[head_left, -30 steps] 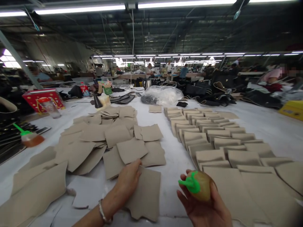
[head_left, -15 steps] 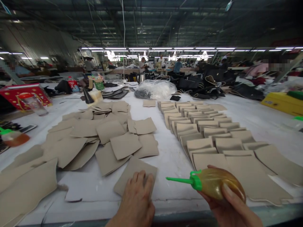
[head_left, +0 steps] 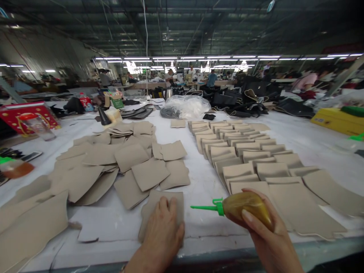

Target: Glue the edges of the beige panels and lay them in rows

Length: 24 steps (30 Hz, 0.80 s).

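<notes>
My left hand (head_left: 163, 227) lies flat on a beige panel (head_left: 149, 208) near the table's front edge, its fingertips spread over the upper part. In my right hand (head_left: 269, 231) is a squeeze bottle (head_left: 247, 208) of amber liquid, its thin green nozzle (head_left: 206, 207) pointing left. The nozzle tip is just right of the panel, above the table and apart from it. A loose heap of similar beige panels (head_left: 96, 151) spreads to the left. To the right, more panels (head_left: 241, 159) stand in overlapping rows. My right palm is hidden by the bottle.
The white-covered table (head_left: 113, 227) bears a second amber bottle (head_left: 17, 168) and a clear jar (head_left: 36, 127) at left. At the back are a clear plastic bag (head_left: 186, 106) and black bag parts (head_left: 239, 100). A yellow box (head_left: 335, 121) stands at right. Several people work in the distance.
My left hand has turned the panel straighter on the table. My right hand has brought the bottle a little left and up, its nozzle nearer the panel.
</notes>
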Available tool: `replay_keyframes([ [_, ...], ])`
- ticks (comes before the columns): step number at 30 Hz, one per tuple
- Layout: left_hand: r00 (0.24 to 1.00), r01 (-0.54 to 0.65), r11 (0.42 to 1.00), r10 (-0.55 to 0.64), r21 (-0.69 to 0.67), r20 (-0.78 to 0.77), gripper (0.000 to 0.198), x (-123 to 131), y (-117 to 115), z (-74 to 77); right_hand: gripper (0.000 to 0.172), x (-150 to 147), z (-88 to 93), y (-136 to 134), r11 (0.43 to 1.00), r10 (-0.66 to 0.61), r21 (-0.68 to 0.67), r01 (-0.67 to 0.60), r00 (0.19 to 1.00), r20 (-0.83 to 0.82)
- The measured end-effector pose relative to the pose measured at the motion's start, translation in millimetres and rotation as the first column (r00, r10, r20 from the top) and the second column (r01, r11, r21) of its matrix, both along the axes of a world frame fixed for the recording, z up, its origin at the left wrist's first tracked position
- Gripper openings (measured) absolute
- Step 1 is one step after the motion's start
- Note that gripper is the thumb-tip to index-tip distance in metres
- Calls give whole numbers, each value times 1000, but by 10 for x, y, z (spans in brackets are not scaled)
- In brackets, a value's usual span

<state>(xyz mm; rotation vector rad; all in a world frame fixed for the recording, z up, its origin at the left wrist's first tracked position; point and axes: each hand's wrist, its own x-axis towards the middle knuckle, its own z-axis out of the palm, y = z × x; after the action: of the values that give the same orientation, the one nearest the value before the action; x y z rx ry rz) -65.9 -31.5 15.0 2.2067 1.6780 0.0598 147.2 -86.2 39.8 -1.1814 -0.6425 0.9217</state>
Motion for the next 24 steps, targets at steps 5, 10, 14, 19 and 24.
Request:
replay_keyframes([
  [5, 996, 50, 999, -50, -10, -68, 39, 60, 36, 89, 57, 32, -20, 26, 1000, 6, -12, -5, 997, 81],
  [10, 983, 104, 994, -105, -14, -147, 37, 20, 61, 137, 60, 67, -90, 42, 1000, 12, -28, -4, 967, 255],
  [14, 983, 124, 992, -122, 1, -135, 31, -40, 119, 106, 56, 21, -104, 41, 999, 33, -30, -24, 919, 393],
  [19, 977, 209, 977, -208, 29, -51, 45, -133, 206, 3, 51, 5, -161, 118, 995, 47, 39, -89, 792, 609],
  [24, 960, 276, 959, -278, 65, 25, 44, -92, 282, -95, 48, 8, -114, 188, 989, 13, 90, -114, 688, 726],
])
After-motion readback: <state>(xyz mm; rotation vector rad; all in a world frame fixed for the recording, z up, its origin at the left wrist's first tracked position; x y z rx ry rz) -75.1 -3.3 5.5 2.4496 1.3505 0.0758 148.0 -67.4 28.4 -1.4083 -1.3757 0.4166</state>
